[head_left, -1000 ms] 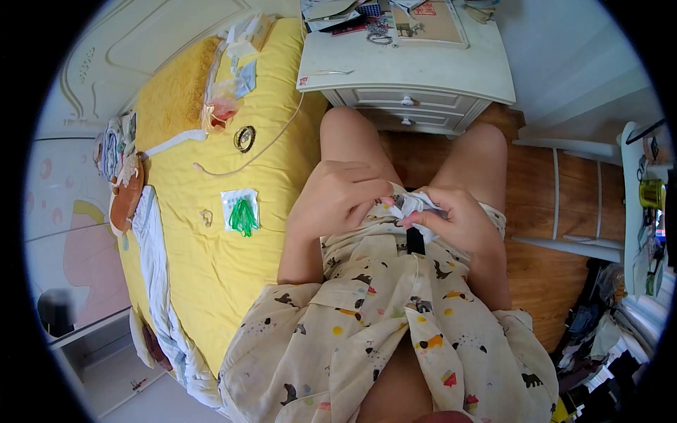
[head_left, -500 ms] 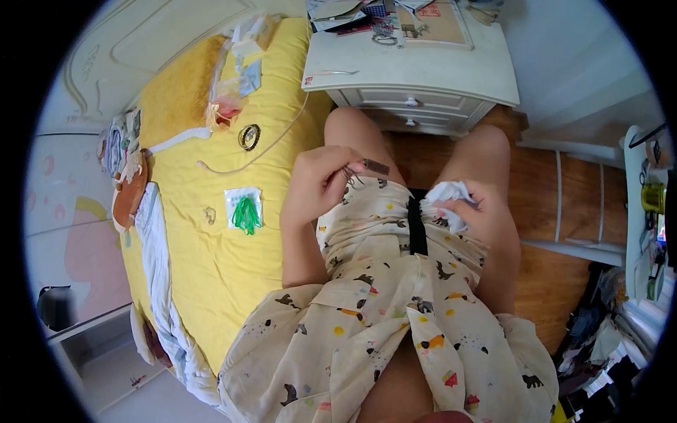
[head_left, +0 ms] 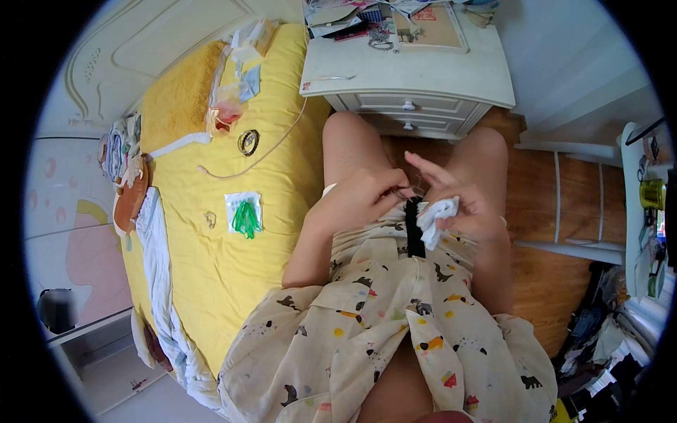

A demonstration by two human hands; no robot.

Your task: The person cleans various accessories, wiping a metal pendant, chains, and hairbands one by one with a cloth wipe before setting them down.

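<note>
My left hand (head_left: 370, 194) is closed over my lap, its fingertips pinching a thin cord (head_left: 419, 190). The small dark rectangular piece on that cord is mostly hidden between the hands. Close beside it, my right hand (head_left: 462, 201) has a crumpled white cloth or tissue (head_left: 438, 213) gripped against the palm, while its index finger stretches out toward the left hand. Patterned cream clothing (head_left: 395, 282) with a black strap (head_left: 415, 236) lies beneath both hands.
On the yellow bed (head_left: 190, 268) to the left are green cords (head_left: 246, 220) on a white packet, a dark bracelet (head_left: 248, 142) and a pale cable (head_left: 271, 146). Ahead stands a white nightstand (head_left: 416, 77) bearing tweezers (head_left: 337, 77), papers and a metal chain (head_left: 381, 41).
My left hand has moved right and lower, bringing the dark piece between the hands. My right hand has shifted left with the white cloth, and its index finger is now extended.
</note>
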